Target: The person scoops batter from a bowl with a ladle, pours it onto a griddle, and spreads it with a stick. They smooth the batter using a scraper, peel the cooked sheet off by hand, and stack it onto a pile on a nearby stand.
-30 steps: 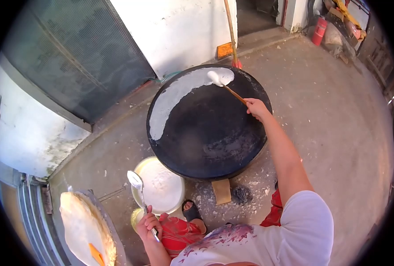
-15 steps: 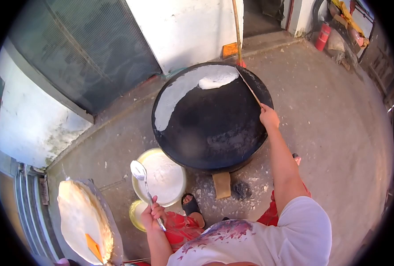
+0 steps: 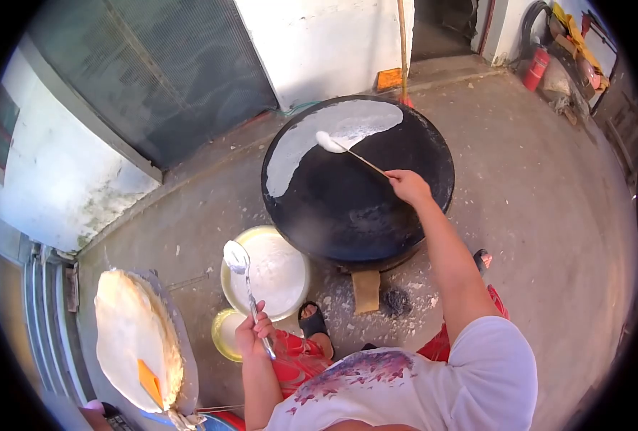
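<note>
My right hand (image 3: 411, 187) grips the thin handle of a batter spreader (image 3: 365, 161) over a big round black griddle (image 3: 347, 208). The spreader's far end rests in a lump of white batter. Around it, a curved band of thin batter (image 3: 290, 154) covers the griddle's far and left part. In my left hand (image 3: 255, 332) is a metal ladle (image 3: 237, 256), bowl up and coated white, held above the side of a wide basin (image 3: 306, 284) of pale batter. Below that basin stands a smaller yellow-rimmed bowl (image 3: 218, 343).
At lower left lies a stack of thin flatbreads (image 3: 128, 323) with an orange scraper (image 3: 148, 382) on top. A brick-like block (image 3: 366, 291) sits under the griddle's near edge. A pole (image 3: 404, 50) leans behind it. A fire extinguisher (image 3: 537, 68) stands at far right.
My right hand has moved left with the spreader, sweeping the batter lump leftward from the far right. The batter band now reaches across there, and the spreader's tip points left. My left hand still holds the ladle.
</note>
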Action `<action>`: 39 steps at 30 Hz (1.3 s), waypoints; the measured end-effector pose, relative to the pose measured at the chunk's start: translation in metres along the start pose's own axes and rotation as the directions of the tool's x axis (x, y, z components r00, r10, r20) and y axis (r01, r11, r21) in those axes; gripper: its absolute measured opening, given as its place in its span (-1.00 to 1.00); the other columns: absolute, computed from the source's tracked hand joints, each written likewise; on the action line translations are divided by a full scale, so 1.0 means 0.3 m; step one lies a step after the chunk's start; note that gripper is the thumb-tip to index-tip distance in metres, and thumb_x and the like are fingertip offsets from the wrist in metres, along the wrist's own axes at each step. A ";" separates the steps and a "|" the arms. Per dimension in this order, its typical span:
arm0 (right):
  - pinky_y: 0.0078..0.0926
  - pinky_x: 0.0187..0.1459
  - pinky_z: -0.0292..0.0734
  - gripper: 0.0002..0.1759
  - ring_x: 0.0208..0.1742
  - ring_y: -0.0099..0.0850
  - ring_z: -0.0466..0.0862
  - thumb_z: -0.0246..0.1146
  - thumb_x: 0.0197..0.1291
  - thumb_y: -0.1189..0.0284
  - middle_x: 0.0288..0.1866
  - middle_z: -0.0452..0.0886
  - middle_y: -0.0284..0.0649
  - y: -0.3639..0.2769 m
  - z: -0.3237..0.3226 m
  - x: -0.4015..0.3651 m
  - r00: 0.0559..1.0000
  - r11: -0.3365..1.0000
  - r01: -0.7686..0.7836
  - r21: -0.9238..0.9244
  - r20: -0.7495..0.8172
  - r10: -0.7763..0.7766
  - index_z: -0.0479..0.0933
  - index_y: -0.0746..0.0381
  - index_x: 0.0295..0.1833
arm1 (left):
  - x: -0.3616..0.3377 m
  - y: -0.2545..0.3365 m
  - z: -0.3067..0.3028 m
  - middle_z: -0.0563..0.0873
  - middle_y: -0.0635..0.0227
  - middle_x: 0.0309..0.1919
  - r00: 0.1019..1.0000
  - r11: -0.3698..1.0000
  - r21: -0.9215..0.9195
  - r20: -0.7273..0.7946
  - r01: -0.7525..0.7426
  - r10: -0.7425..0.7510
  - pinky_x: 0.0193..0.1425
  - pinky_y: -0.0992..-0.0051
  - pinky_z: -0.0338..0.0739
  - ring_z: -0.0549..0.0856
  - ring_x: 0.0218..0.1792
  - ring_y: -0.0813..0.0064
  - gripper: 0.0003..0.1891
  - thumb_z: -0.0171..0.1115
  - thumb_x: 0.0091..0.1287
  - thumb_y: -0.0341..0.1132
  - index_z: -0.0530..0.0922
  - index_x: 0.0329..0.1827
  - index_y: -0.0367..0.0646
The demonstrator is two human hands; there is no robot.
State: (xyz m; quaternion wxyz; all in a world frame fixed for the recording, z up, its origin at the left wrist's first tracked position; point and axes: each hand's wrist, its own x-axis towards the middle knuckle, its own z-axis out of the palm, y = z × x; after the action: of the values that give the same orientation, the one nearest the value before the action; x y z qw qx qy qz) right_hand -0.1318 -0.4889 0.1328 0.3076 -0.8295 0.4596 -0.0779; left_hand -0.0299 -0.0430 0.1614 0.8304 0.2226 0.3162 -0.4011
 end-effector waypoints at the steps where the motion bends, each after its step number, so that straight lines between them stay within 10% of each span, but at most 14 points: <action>1: -0.38 -0.02 0.45 -0.68 -0.03 -0.30 0.57 0.02 0.17 0.27 -0.05 0.58 -0.27 0.004 -0.044 -0.040 1.000 0.999 -0.027 0.040 -0.004 0.027 0.50 -0.12 0.04 | 0.005 0.007 -0.009 0.40 0.41 -0.57 1.000 1.000 0.001 0.020 0.015 -0.015 -0.71 0.71 0.23 0.34 -0.68 0.69 -0.72 -0.13 0.33 -0.38 0.40 0.00 -0.36; 4: -0.37 -0.01 0.45 -0.68 -0.04 -0.29 0.58 0.02 0.18 0.28 -0.05 0.58 -0.26 0.091 -0.012 -0.049 0.940 0.966 -0.214 0.143 -0.240 0.244 0.49 -0.09 0.06 | 0.009 0.002 -0.017 0.39 0.42 -0.57 0.999 1.000 0.018 0.030 0.023 -0.024 -0.70 0.71 0.23 0.33 -0.68 0.68 -0.72 -0.13 0.33 -0.37 0.40 0.00 -0.35; 8: -0.37 0.01 0.42 -0.69 0.00 -0.30 0.56 0.02 0.18 0.28 -0.05 0.58 -0.25 0.022 0.141 -0.013 0.998 0.990 0.036 0.134 -0.047 -0.030 0.51 -0.10 0.03 | 0.016 0.014 -0.027 0.41 0.32 -0.51 0.993 0.997 -0.011 0.096 0.074 -0.073 -0.68 0.64 0.23 0.33 -0.65 0.60 -0.68 -0.18 0.34 -0.33 0.37 0.02 -0.37; 12: -0.38 0.01 0.42 -0.70 0.00 -0.31 0.55 0.04 0.17 0.28 -0.06 0.58 -0.24 -0.055 0.019 -0.075 0.995 0.986 -0.034 0.161 0.093 0.019 0.51 -0.12 0.02 | 0.001 0.013 -0.010 0.41 0.31 -0.51 0.996 0.998 -0.019 0.069 0.064 -0.063 -0.67 0.64 0.23 0.33 -0.64 0.59 -0.68 -0.18 0.35 -0.32 0.35 0.03 -0.37; 21: -0.44 -0.13 0.49 -0.72 -0.18 -0.32 0.62 0.12 0.12 0.34 -0.22 0.63 -0.21 -0.054 -0.009 -0.150 0.979 0.984 0.167 0.054 0.109 -0.172 0.55 -0.02 -0.03 | 0.004 0.017 -0.032 0.40 0.31 -0.50 0.997 0.999 0.019 0.073 0.039 -0.040 -0.66 0.63 0.23 0.32 -0.64 0.59 -0.68 -0.19 0.36 -0.31 0.34 0.03 -0.37; 26: -0.45 -0.07 0.45 -0.70 -0.11 -0.28 0.60 0.07 0.17 0.37 -0.15 0.61 -0.16 0.032 0.135 -0.147 0.990 0.987 0.035 0.158 -0.143 -0.012 0.52 0.01 0.02 | 0.005 0.016 -0.035 0.41 0.31 -0.49 0.997 0.995 0.096 0.080 0.012 -0.020 -0.65 0.64 0.23 0.31 -0.64 0.60 -0.68 -0.19 0.37 -0.30 0.34 0.03 -0.36; 39: -0.39 -0.06 0.46 -0.71 -0.08 -0.27 0.58 0.08 0.14 0.29 -0.10 0.60 -0.23 -0.109 0.165 -0.267 0.983 0.987 0.156 0.032 0.096 -0.158 0.53 -0.13 0.00 | -0.005 0.029 -0.042 0.41 0.31 -0.47 0.994 0.991 0.134 0.108 -0.006 -0.009 -0.64 0.65 0.24 0.32 -0.62 0.61 -0.67 -0.21 0.38 -0.30 0.31 0.06 -0.37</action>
State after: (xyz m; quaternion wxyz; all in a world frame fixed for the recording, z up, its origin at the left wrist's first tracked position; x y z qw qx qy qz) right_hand -0.1333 -0.3895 0.1247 0.3326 -0.8623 0.3761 -0.0667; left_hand -0.0281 -0.0292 0.1546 0.8293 0.2555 0.2431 -0.4335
